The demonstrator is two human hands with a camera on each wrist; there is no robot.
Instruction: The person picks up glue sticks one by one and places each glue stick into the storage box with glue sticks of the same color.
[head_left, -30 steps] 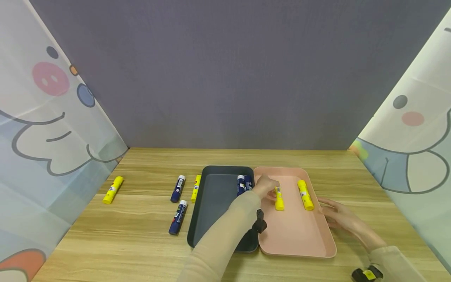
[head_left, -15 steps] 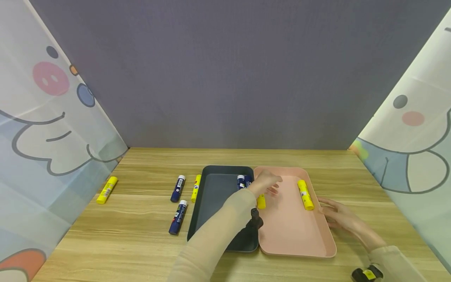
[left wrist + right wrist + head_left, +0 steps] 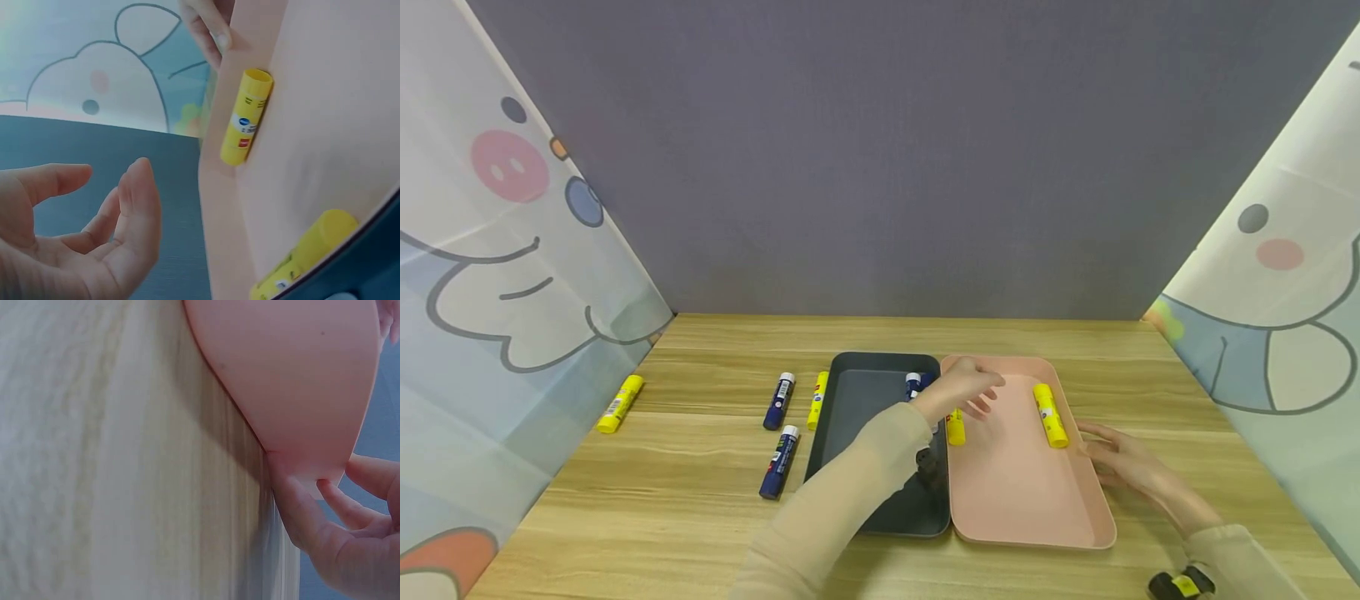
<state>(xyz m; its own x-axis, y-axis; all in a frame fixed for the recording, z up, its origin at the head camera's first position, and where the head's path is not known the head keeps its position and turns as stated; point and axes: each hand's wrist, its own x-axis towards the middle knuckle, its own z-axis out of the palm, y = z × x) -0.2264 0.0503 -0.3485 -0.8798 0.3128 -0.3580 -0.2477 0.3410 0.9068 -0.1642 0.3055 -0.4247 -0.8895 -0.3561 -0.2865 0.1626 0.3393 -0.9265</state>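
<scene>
My left hand hovers above the left side of the pink tray; in the left wrist view its thumb and fingers are apart with nothing between them. Below it a yellow glue stick lies against the tray's left wall, partly hidden by the hand in the head view. Another yellow glue stick lies along the right wall. My right hand touches the outside of that wall with its fingertips. Blue glue sticks with white caps lie in the dark tray, partly covered by the left arm.
The dark tray stands close against the pink one. Left of it on the wooden table lie two blue glue sticks and a yellow glue stick. Another yellow glue stick lies at the far left. A grey panel rises behind.
My left hand has moved its yellow glue stick leftward to the pink tray's left wall and let go. The far-left yellow glue stick has rolled left. My right hand has stayed put.
</scene>
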